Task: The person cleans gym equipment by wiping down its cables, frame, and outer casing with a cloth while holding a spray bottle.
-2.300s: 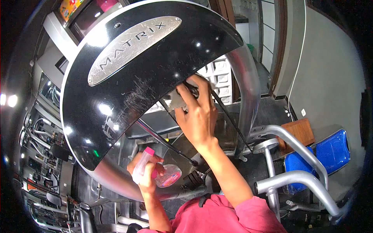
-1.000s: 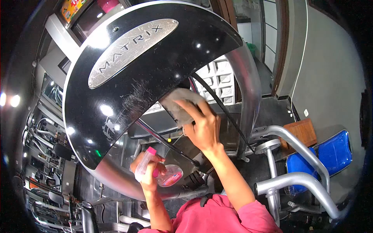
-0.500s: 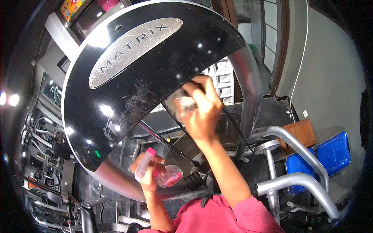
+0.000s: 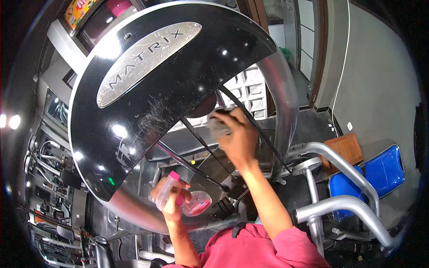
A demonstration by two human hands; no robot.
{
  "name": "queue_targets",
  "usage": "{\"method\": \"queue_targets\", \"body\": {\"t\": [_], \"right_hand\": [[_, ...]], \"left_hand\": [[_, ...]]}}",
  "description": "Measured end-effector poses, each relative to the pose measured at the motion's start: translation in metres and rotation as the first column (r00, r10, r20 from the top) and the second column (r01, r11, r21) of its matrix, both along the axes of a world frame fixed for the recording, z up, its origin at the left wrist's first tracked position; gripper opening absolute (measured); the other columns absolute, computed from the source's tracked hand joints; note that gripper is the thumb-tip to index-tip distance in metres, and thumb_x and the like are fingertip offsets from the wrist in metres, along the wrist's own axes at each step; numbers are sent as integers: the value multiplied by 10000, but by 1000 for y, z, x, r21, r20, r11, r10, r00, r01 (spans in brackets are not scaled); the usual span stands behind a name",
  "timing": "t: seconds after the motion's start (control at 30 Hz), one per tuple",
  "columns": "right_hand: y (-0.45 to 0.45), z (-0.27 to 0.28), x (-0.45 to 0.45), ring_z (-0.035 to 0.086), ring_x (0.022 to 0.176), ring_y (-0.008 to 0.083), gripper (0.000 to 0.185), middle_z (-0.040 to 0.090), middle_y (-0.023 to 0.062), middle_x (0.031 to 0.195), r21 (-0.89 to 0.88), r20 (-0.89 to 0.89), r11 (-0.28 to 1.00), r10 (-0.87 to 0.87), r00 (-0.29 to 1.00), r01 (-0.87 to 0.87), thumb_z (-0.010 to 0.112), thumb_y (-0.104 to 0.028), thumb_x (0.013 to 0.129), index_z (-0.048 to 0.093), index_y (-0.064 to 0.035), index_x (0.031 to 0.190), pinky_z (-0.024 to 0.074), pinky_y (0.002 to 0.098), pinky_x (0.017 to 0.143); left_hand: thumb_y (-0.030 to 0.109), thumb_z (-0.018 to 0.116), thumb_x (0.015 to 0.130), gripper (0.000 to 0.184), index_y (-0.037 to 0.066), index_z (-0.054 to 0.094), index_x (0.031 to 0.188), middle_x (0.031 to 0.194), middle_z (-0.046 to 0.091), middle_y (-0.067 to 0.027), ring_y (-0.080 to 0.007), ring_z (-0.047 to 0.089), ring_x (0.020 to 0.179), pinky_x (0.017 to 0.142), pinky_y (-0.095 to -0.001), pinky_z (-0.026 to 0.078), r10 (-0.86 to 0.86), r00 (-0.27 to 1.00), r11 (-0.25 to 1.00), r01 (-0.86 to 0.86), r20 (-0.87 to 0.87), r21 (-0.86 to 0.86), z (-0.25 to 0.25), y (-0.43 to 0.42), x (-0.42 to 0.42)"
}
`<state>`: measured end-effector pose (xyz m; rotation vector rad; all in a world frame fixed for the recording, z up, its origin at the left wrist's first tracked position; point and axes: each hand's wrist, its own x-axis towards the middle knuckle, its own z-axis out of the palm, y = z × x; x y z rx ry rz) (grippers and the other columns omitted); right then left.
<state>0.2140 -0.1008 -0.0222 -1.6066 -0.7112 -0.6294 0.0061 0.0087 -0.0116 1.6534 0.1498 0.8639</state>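
Observation:
My left hand [image 4: 172,206] is closed around a clear spray bottle [image 4: 199,204] with a pink nozzle tip and pink liquid low in its body. The bottle is tilted, below the curved edge of the machine. My right hand [image 4: 243,140] grips a greyish cloth [image 4: 217,127], slightly blurred by motion. It sits just under the straight lower edge of the black panel [image 4: 214,58] of a gym machine, among its dark cables [image 4: 254,120]. Scratches and a silver MATRIX plate [image 4: 149,64] mark the panel.
A thick curved frame tube [image 4: 286,98] rings the opening. Silver bent bars [image 4: 344,207] and blue chairs [image 4: 384,172] stand at right, with a brown wooden board [image 4: 344,154] by the wall. More gym equipment [image 4: 58,165] fills the left side.
My right hand has moved down and slightly right with the cloth, away from the panel's lower edge. My left hand keeps its hold on the spray bottle. The view has shifted slightly.

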Motion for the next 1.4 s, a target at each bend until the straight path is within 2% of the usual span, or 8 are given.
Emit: {"method": "queue_targets", "body": {"t": [0.27, 0.47, 0.8, 0.97, 1.1, 1.17, 1.27, 1.4], "right_hand": [[-6, 56, -6, 690, 768, 223, 405, 645, 30, 951, 191, 321, 981, -30, 947, -33, 758, -87, 636, 743, -188, 1028, 569, 344, 643], [15, 28, 0, 685, 855, 250, 439, 650, 51, 1000, 291, 202, 956, -29, 979, -32, 758, 1, 639, 722, -168, 1042, 555, 334, 687], [32, -87, -24, 639, 897, 133, 217, 685, 82, 984, 516, -428, 852, 343, 836, -85, 677, -67, 892, 644, 40, 1078, 481, 272, 824], [29, -57, 0, 644, 1021, 287, 309, 667, 140, 1107, 438, -312, 899, 135, 940, 16, 683, -154, 878, 626, -18, 1149, 467, 371, 921], [47, -25, 35, 622, 1062, 237, 325, 652, 140, 1151, 390, -252, 920, 132, 959, -24, 694, -109, 845, 618, 45, 1120, 464, 346, 922], [60, -14, 49, 625, 1067, 330, 387, 647, 184, 1143, 233, 22, 960, -167, 986, 157, 731, -145, 787, 621, 30, 1113, 479, 392, 915], [53, -19, 55, 521, 1220, 342, 432, 633, 196, 1148, -14, -135, 990, -138, 981, 137, 707, -300, 834, 625, -23, 1155, 489, 435, 867], [61, -69, 52, 649, 924, 374, 477, 664, 185, 977, 62, -152, 967, -237, 960, 248, 761, -414, 791, 670, -20, 1044, 524, 440, 754]], "left_hand": [[209, 634, 835, 278, -59, 559, 825, 754, 648, -213, -203, 579, 447, 447, -311, 487, 17, 999, 996, -19, -28, -85, 2, -1, 7], [218, 637, 833, 288, -59, 558, 821, 746, 644, -213, -202, 575, 441, 436, -312, 481, -10, 1000, 996, 11, 9, -93, 4, -2, 6], [252, 645, 838, 317, -50, 554, 801, 722, 640, -205, -195, 571, 435, 440, -307, 479, 51, 998, 990, -55, -33, -128, -9, -1, 2], [225, 649, 844, 291, -53, 570, 813, 724, 649, -198, -184, 568, 440, 451, -295, 471, 24, 997, 982, -36, -71, -186, -10, -10, 9], [199, 641, 841, 265, -56, 577, 814, 721, 653, -199, -176, 567, 445, 450, -288, 460, 29, 990, 986, -50, -136, -156, -14, -13, 13], [203, 625, 848, 271, -59, 573, 802, 715, 653, -198, -170, 564, 446, 446, -283, 453, 4, 991, 990, -22, -130, -138, -20, -8, 15], [217, 612, 860, 292, -64, 567, 795, 709, 648, -190, -170, 564, 444, 442, -283, 453, 12, 989, 992, -29, -145, -119, -18, -9, 22], [234, 608, 867, 318, -71, 559, 792, 701, 641, -183, -170, 567, 444, 439, -282, 452, 13, 987, 998, -24, -159, -63, -14, -1, 27]]}}
